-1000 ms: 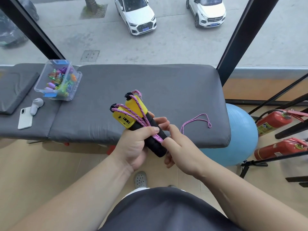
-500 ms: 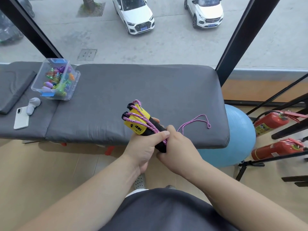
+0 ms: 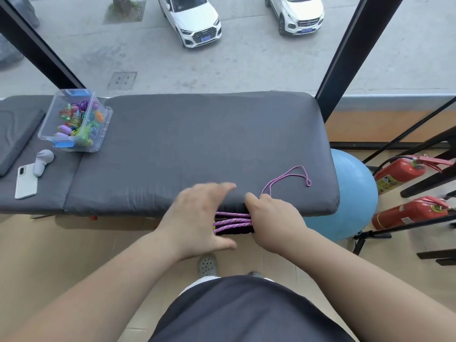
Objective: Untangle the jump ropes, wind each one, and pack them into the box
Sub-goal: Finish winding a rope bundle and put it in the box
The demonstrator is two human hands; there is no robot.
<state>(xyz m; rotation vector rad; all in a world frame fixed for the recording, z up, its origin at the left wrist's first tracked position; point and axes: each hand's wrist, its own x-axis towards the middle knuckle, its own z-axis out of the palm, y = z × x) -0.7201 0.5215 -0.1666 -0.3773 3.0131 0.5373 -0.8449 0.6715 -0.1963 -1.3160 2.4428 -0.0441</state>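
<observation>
Jump rope — pink cord wound across black handles — is held at the near edge of the grey padded bench, in front of the person's body. A blue exercise ball sits on the floor at the bench's right end. The clear box, holding coloured items, stands at the far left, well apart from the bundle. The left hand lies over the bundle's left end, fingers stretched out and blurred, not curled. The right hand grips the right end, fingers wrapped under. A loose cord end trails onto the cushion — slack, looped.
</observation>
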